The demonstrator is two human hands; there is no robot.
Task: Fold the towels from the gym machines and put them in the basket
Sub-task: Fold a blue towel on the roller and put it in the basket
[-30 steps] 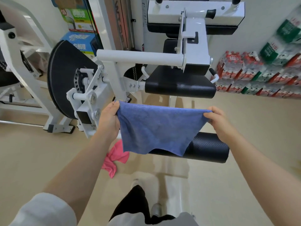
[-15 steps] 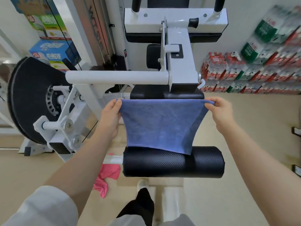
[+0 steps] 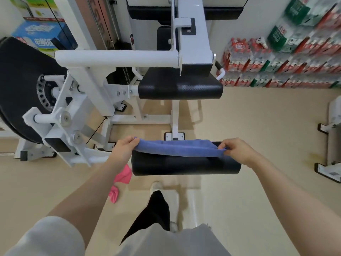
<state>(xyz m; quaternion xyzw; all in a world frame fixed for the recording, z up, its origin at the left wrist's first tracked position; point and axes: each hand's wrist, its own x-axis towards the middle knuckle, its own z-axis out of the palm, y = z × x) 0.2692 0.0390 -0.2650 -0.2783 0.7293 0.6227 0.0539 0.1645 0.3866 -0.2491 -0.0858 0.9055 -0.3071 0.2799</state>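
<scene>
A blue towel [image 3: 177,148] lies stretched across the top of the black roller pad [image 3: 184,164] of the white gym machine. My left hand [image 3: 123,150] pinches its left corner and my right hand [image 3: 238,150] pinches its right corner, both just above the pad. Most of the towel hangs out of sight behind the pad. A pink towel [image 3: 122,177] lies crumpled on the floor below my left forearm, partly hidden by it. No basket is in view.
The machine's black seat pad [image 3: 180,87] and white crossbar [image 3: 116,57] stand beyond the roller. A black weight disc [image 3: 18,85] sits at the left. Packs of bottles [image 3: 276,61] line the right wall. Another machine's feet [image 3: 328,163] are at the right edge.
Both hands have lowered the blue towel from hanging in the air down onto the roller pad. The view has tilted further downward.
</scene>
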